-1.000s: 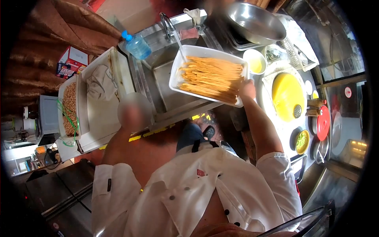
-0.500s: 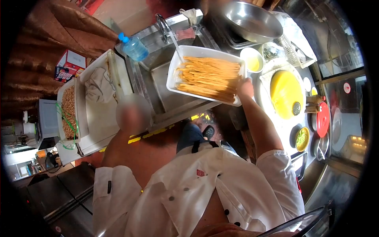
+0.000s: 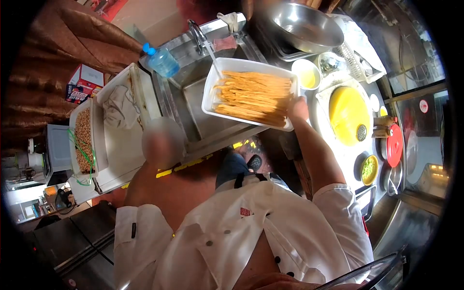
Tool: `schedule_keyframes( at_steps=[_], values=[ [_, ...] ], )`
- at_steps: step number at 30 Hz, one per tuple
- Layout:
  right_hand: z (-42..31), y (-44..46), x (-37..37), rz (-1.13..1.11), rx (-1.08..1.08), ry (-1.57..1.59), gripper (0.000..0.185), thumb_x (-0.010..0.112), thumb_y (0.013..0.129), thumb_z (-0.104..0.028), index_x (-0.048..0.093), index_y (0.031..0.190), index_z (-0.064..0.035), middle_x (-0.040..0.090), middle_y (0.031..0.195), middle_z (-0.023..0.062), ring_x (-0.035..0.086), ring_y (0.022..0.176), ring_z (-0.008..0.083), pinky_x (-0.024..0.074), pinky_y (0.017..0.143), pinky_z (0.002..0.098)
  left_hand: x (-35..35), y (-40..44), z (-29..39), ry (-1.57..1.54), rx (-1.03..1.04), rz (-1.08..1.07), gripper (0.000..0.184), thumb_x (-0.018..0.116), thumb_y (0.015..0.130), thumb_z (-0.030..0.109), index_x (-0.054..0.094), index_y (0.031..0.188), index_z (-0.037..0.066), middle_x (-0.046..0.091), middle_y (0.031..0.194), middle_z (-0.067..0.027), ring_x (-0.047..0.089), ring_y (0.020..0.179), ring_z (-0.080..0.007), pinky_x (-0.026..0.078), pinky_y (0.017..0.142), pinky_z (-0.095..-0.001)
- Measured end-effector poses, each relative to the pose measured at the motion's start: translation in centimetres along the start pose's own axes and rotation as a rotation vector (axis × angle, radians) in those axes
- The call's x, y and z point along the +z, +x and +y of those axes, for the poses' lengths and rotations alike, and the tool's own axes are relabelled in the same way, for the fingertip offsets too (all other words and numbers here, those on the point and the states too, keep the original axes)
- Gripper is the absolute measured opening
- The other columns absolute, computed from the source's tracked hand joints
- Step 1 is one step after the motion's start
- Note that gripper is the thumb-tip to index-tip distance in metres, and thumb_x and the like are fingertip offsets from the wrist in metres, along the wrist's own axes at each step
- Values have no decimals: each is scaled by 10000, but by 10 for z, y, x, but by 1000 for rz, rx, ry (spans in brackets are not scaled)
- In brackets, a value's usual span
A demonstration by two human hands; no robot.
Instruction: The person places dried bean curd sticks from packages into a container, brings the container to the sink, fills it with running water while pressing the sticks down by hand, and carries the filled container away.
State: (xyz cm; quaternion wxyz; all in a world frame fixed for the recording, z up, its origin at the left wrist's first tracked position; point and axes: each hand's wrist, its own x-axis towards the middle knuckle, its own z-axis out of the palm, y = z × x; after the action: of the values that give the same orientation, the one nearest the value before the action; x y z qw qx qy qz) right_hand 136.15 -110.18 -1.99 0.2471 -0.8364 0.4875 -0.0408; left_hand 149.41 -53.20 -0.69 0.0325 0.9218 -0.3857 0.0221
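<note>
My right hand (image 3: 298,109) is closed on the right end of a white rectangular plastic tub (image 3: 209,92), held slightly tilted over the metal sink (image 3: 198,116). Long, thin orange-tan sticks (image 3: 253,96) lie side by side in the tub; their exact kind I cannot make out. From the curved tap (image 3: 196,35) a stream of water runs into the tub's left end. A blur covers my left hand (image 3: 162,145), near the sink's front left corner beside the white counter. Its fingers are not readable, nor whether it holds anything.
A blue-capped bottle (image 3: 163,62) stands at the sink's left. On the left counter are a crumpled cloth (image 3: 121,107) and a tub of brown beans or nuts (image 3: 84,140). To the right are a large steel bowl (image 3: 307,29), a yellow-filled basin (image 3: 345,116) and a red lid (image 3: 395,145).
The whole view has shifted slightly. My right hand keeps the tub under the running tap, and no clear movement of either hand shows.
</note>
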Motion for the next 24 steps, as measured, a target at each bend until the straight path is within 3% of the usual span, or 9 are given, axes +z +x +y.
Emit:
schedule_keyframes(
  at_steps=[24],
  values=[
    [-5, -3, -4, 6, 32, -12, 339, 488, 961, -345, 550, 1082, -34, 690, 992, 244, 660, 954, 425, 506, 834, 506, -3, -2, 3, -3, 23, -9, 256, 604, 913, 255, 645, 1079, 65, 652, 994, -120, 627, 924, -281, 507, 853, -409]
  ],
)
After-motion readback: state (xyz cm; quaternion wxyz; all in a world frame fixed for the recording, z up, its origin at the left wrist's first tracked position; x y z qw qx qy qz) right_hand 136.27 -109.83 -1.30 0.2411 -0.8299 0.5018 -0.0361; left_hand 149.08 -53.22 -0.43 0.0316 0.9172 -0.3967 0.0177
